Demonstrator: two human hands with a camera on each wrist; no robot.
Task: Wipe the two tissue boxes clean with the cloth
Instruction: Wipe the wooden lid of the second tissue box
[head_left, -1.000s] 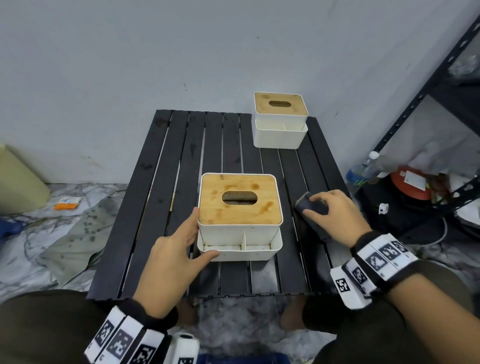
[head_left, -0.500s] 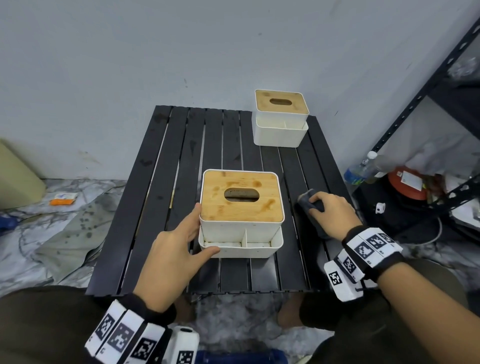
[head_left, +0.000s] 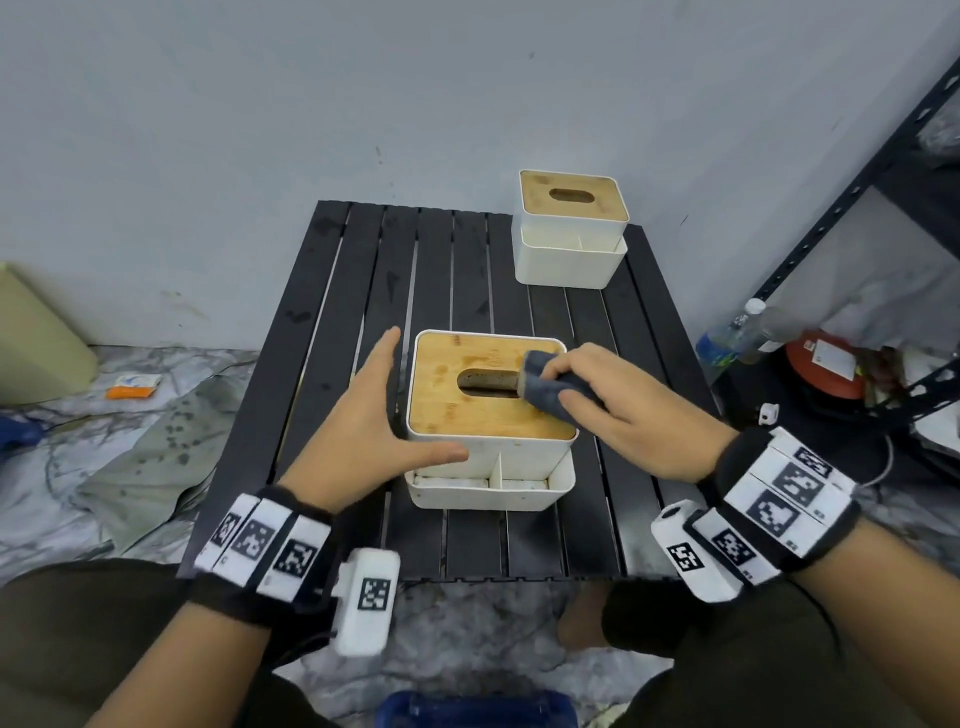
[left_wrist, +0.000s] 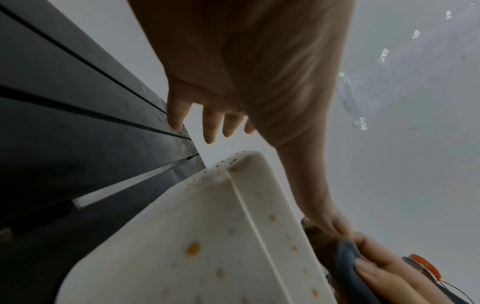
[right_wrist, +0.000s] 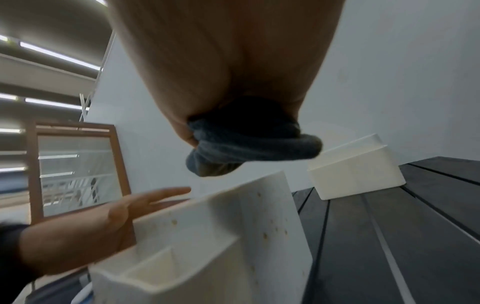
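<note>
The near tissue box (head_left: 483, 457), white with a stained bamboo lid, stands mid-table; yellow-brown spots dot its white side (left_wrist: 207, 246). My right hand (head_left: 618, 410) grips a folded dark grey cloth (head_left: 543, 387) on the lid beside the slot; the cloth (right_wrist: 249, 142) bulges from my fist in the right wrist view. My left hand (head_left: 374, 421) braces the box's left side with straight fingers, thumb across the front wall. The second tissue box (head_left: 569, 234), also white with a bamboo lid, sits at the table's far right corner.
The black slatted table (head_left: 363, 312) stands against a grey wall. A black metal shelf (head_left: 857, 171), a water bottle (head_left: 727, 338) and a red object (head_left: 826, 364) crowd the floor at right. A crumpled sheet (head_left: 145, 457) and orange packet (head_left: 132, 385) lie at left.
My right hand lifted the cloth off the table beside the box and brought it left onto the bamboo lid. My left hand stayed on the box's left side.
</note>
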